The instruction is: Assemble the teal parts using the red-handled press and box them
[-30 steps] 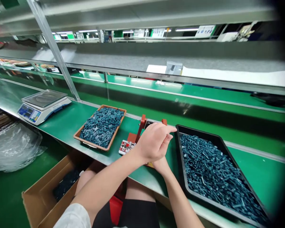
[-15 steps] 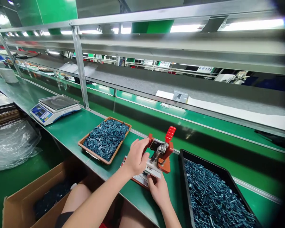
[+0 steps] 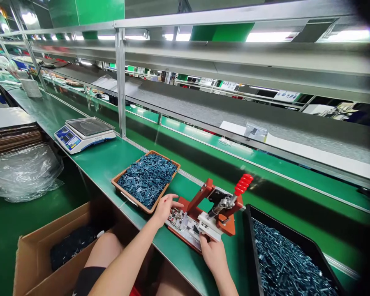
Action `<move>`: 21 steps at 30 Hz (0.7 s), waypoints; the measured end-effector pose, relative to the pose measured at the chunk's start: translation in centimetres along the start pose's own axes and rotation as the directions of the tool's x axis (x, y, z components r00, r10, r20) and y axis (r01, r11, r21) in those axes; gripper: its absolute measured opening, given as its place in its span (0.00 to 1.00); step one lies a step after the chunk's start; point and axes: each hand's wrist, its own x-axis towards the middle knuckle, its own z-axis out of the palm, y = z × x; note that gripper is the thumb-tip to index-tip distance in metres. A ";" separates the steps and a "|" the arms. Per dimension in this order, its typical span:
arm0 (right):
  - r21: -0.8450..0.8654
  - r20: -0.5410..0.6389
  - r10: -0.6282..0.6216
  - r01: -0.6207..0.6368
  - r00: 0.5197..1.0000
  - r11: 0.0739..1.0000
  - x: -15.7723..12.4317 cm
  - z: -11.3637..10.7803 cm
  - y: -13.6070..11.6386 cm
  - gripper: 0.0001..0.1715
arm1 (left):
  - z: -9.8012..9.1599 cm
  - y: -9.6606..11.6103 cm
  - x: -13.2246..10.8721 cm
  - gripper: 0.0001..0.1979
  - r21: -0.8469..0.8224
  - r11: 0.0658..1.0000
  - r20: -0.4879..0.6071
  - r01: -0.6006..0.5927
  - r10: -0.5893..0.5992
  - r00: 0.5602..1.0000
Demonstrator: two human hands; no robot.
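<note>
The right hand is curling its fingertips against the near side of the clamp fixture, under its white block; whether it is gripping a part, one cannot tell. The left hand is reaching over the fixture's left end, its fingers partly spread, any hold unclear. The fixture is sitting between the brown tray and the black tray, its near side lying close to the bench edge. Narrow green strips are separating it from both trays; a wider stretch is running left to the scale. Fingers are hiding parts of the fixture, and the frame is cutting off the black tray's near end.
</note>
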 end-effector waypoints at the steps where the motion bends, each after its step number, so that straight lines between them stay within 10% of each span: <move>1: 0.004 -0.012 0.005 -0.005 1.000 1.000 0.1 0.2 0.2 0.24 | -0.1 -0.2 0.2 0.32 -0.083 0.996 -0.017 0.031 -0.032 0.999; 8: 0.071 -0.091 0.008 -0.002 0.996 0.997 0.2 -0.3 0.0 0.26 | -0.2 -0.6 -0.4 0.29 -0.015 0.999 -0.163 -0.043 0.040 0.986; 14: 0.020 -0.195 -0.179 0.187 0.964 0.982 -5.7 -1.3 -3.0 0.14 | -0.5 -3.7 -11.6 0.32 0.302 0.935 -0.327 -0.184 0.283 0.902; 17: 0.083 -0.037 -0.346 0.348 0.938 0.934 -9.9 0.6 -6.2 0.09 | -0.4 -5.3 -17.7 0.28 0.139 0.990 -0.182 -0.015 0.040 0.982; 21: 0.176 0.229 -0.427 0.394 0.875 0.902 -11.9 1.9 -10.2 0.14 | -1.3 -5.0 -20.3 0.31 0.011 0.982 -0.044 0.188 -0.187 0.981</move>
